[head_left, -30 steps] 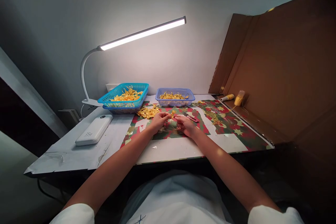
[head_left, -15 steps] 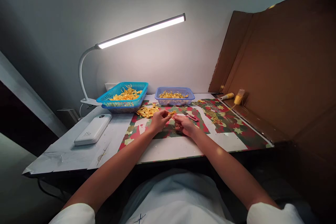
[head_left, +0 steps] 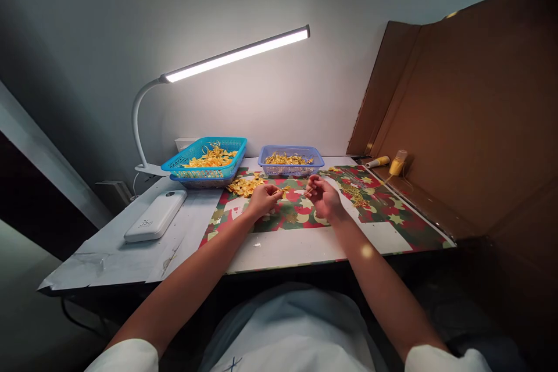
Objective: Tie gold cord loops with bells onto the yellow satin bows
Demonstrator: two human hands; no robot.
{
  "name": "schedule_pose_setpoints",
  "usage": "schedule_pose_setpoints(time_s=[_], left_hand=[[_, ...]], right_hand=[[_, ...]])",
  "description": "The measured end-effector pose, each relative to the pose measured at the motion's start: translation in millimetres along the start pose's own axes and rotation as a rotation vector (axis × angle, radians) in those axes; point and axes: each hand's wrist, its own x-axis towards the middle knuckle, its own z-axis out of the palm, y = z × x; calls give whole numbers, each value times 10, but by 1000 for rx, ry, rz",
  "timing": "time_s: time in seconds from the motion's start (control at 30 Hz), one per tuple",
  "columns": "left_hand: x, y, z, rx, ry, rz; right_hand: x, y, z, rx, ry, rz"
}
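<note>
Pinching a yellow piece [head_left: 285,190] in the left hand [head_left: 264,200]; cannot tell for the right hand [head_left: 324,197]. Could drop toward the yellow pile [head_left: 244,185] beyond the grip through loose pinching.

Yellow pieces [head_left: 244,186], red-green starred sheet [head_left: 380,214]

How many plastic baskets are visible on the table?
3: a turquoise basket at the back left, a blue basket directly under it, and a lavender basket to their right. Any others nested within the stack would be hidden.
</note>
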Motion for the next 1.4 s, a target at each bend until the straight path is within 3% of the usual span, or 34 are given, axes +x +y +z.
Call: schedule_pose_setpoints(time_s=[0.23, 0.57, 0.87, 1.23, 1.4], left_hand=[[-11, 59, -63, 64, -86, -115], [-23, 93, -96, 123, -206, -275], [8, 141, -154, 28, -285, -393], [64, 60, -147, 115, -262, -376], [108, 12, -150, 103, -282, -385]], right_hand=[[30, -400, 61, -280, -43, -312], [71, -423, 210, -491, -150, -522], [105, -381, 285, -451, -150, -468], [40, -405, 376, -483, -77, -467], [89, -388, 375, -460, -104, -490]])
